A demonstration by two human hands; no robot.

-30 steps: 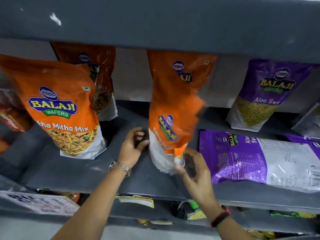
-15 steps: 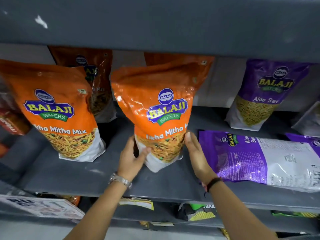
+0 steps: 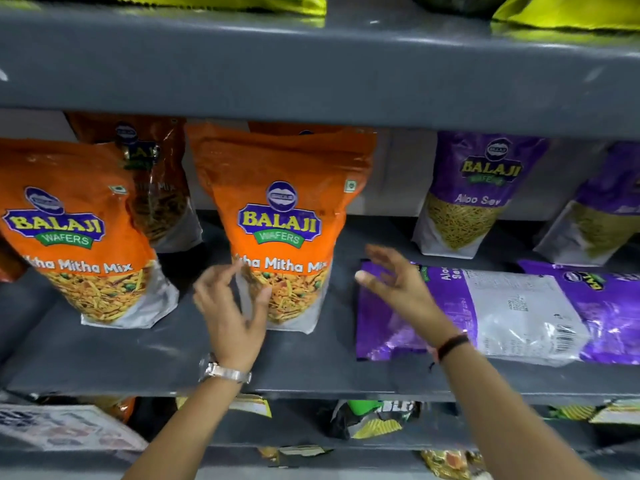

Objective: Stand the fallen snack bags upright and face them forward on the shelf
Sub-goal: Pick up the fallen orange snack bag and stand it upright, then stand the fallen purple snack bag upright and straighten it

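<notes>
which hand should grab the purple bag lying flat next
Right. The right hand is open and hovers over the near end of the flat purple bag. The left hand is farther off, at the upright orange bag.

upright bag (image 3: pixel 282 230) centre shelf (image 3: pixel 173 358) | fallen bag (image 3: pixel 502 313) lying right | third bag (image 3: pixel 79 237) left
</notes>
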